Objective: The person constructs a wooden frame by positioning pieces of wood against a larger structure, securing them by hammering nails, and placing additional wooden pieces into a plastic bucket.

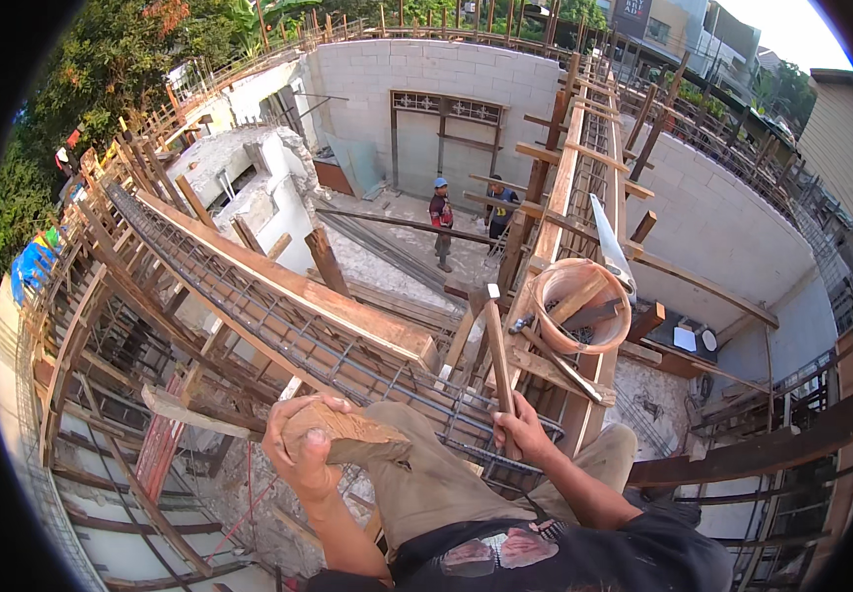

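Note:
My left hand is closed around a short, rough-cut wood block, held above my left knee. The thumb lies over its near end and the fingers wrap its far side. My right hand grips a hammer low on its wooden handle. The hammer stands nearly upright, and a small pale metal face shows at its top. Just beyond it, an orange-brown bucket holds wood pieces and tools. A handsaw with a pale blade leans up at the bucket's far side.
I sit high on timber formwork with a rebar cage running off to the left. Another formwork beam with rebar stretches away ahead. Far below, a person in a blue cap and a second person stand on the floor. Props and braces surround me.

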`<state>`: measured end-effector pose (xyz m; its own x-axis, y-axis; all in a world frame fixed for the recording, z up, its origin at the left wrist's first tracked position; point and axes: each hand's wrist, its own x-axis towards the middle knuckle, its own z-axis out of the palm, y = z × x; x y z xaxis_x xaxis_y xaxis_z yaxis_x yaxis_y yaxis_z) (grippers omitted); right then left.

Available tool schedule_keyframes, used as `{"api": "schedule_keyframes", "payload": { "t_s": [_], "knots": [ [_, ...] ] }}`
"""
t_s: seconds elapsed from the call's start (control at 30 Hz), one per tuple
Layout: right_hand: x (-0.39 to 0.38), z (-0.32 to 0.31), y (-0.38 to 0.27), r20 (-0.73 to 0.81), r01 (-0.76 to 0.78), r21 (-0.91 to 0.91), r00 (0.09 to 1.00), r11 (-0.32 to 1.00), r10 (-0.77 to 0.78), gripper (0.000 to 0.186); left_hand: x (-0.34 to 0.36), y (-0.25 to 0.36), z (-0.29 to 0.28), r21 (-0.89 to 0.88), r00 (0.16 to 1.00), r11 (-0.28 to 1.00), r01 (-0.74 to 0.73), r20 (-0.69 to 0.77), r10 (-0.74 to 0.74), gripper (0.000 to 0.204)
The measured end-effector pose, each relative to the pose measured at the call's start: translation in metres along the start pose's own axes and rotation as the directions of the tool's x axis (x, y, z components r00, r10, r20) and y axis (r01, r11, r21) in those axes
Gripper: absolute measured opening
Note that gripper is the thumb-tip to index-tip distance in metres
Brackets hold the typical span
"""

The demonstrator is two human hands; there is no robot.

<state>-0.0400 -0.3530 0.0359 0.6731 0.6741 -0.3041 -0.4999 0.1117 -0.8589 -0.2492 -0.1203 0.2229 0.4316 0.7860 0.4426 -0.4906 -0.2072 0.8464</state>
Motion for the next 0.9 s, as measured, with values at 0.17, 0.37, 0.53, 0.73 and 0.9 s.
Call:
{"api": "schedule_keyframes", "payload": {
  "t_s": [0.17, 0.37, 0.53, 0.73, 0.9],
  "knots": [
    [-0.106, -0.050, 0.057, -0.098, -0.148, -0.327, 0.988, 0.933, 0.123, 0.020, 0.005, -0.004, 0.018, -0.055, 0.992, 0.998, -0.005, 0.126, 0.012, 0.047],
    [-0.120, -0.043, 0.039, -0.143, -0.016, -0.290, 0.989, 0.957, -0.027, 0.017, 0.017, -0.022, 0.061, -0.204, 0.963, 0.972, -0.113, 0.219, 0.158, 0.044],
    [-0.129, -0.052, 0.013, -0.165, 0.176, -0.322, 0.957, 0.930, -0.238, 0.023, 0.022, -0.060, 0.097, -0.291, 0.968, 0.955, -0.056, 0.220, 0.124, 0.039],
    [-0.144, -0.057, 0.001, -0.234, 0.194, -0.275, 0.936, 0.942, -0.261, 0.032, 0.031, -0.117, 0.137, -0.363, 0.968, 0.931, -0.031, 0.222, 0.118, 0.032],
    [-0.148, -0.060, -0.004, -0.274, 0.185, -0.455, 0.902, 0.871, -0.334, 0.031, 0.036, -0.142, 0.173, -0.333, 0.949, 0.943, -0.002, 0.296, 0.107, 0.026]
  ]
}}
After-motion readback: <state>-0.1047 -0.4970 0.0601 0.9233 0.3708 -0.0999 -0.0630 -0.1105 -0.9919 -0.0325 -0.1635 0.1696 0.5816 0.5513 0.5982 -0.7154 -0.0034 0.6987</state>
